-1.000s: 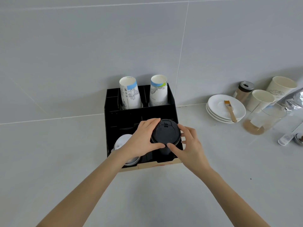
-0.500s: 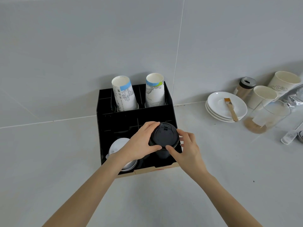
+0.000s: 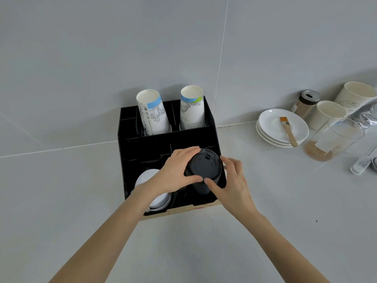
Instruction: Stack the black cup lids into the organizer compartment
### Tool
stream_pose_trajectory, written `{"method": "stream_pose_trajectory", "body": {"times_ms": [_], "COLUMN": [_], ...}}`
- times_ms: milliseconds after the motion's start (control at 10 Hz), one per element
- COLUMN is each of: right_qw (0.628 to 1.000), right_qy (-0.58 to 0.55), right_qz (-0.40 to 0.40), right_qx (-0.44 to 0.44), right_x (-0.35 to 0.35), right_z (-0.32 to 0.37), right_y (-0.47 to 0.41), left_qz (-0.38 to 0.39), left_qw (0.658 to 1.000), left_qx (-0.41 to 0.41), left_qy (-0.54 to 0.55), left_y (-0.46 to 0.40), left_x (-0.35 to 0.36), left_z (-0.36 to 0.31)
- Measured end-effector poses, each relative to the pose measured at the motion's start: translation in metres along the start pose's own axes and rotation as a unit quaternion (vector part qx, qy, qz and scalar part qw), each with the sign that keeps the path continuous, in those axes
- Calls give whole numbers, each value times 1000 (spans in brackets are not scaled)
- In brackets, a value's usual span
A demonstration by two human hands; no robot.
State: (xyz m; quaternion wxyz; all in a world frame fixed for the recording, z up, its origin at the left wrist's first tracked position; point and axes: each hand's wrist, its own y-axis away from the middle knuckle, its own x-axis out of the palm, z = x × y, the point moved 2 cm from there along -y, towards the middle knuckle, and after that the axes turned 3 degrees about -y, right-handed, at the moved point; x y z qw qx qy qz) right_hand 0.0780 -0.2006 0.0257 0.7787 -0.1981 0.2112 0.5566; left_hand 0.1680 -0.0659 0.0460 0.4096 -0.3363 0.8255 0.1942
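Observation:
A stack of black cup lids [image 3: 204, 170] stands in the front right compartment of the black organizer [image 3: 130, 160] against the wall. My left hand [image 3: 175, 172] wraps the stack's left side, thumb and fingers curled around the top lid. At the stack's right side my right hand [image 3: 232, 182] touches it with thumb and fingertips. White lids [image 3: 157, 201] lie in the front left compartment, partly hidden by my left wrist. Two stacks of upside-down paper cups [image 3: 153, 113] stand in the organizer's back row.
To the right on the counter are stacked white saucers [image 3: 271, 123] with a small brush [image 3: 287, 129], a glass jar [image 3: 334, 139], paper cups [image 3: 326, 113], a shaker [image 3: 306, 103] and a foil bag [image 3: 367, 115]. A cardboard base shows under the organizer's front edge.
The view has shifted slightly; both hands stay on the black lid stack, which sits a little lower in the compartment than one second ago.

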Motion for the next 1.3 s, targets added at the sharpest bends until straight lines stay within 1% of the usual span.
{"method": "stream_pose_trajectory", "body": {"times_ms": [100, 300, 500, 700, 900, 1000, 1100, 1200, 1300], "right_qw": [999, 1000, 1000, 999, 995, 991, 986, 966, 953], "right_qy": [4, 6, 21, 31, 79, 108, 144, 238, 280], "right_qz": [15, 6, 7, 4, 36, 39, 57, 84, 108], "right_qx": [-32, -27, -19, -31, -49, -62, -63, -53, -52], "right_x": [0, 2, 4, 4, 1, -6, -10, -18, -22], "right_z": [3, 4, 2, 4, 8, 11, 15, 29, 40], "right_y": [-2, -2, -1, 0, 2, 4, 2, -8, -14], "left_qz": [3, 15, 5, -4, -11, -27, -31, -38, -52], "left_qw": [1000, 999, 998, 998, 998, 999, 999, 987, 981], "left_qx": [3, -9, -19, -1, 6, -7, -31, -83, -105], "left_qy": [16, 43, 61, 61, 57, 37, -27, -132, -151], "left_y": [-1, -2, 3, 6, 14, 22, 27, 31, 34], "left_x": [-2, -1, 6, 9, 4, -3, -10, -27, -38], "left_z": [0, 5, 13, 15, 11, 9, 7, 5, 4]}}
